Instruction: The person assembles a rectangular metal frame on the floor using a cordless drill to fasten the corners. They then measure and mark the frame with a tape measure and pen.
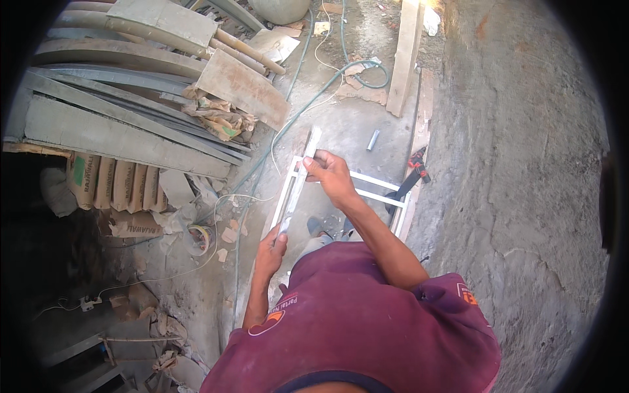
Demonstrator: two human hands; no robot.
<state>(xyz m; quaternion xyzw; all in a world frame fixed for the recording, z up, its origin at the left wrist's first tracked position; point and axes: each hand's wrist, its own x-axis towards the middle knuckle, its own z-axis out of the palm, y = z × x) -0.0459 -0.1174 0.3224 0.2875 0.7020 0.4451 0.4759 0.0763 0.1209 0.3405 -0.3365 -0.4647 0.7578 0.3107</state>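
A long, narrow pale bar [297,191], looking like a white metal profile, is held lengthwise in front of me. My left hand [270,252] is closed around its near end. Farther up, my right hand [329,175] pinches it between thumb and fingers, with some of the bar sticking out past the hand. Directly beneath lies a white frame [378,197] of thin rails and crossbars; my right hand and forearm hide part of it. To its right, a black and red power tool [415,174], probably a cordless drill, rests by the frame's corner.
A short grey tube [373,139] lies on the concrete beyond the frame. A green hose [304,118] and a thin white cable [216,243] run along the left. Concrete slabs [124,134] are stacked at far left above paper sacks [121,185]. A wooden plank [404,62] lies ahead.
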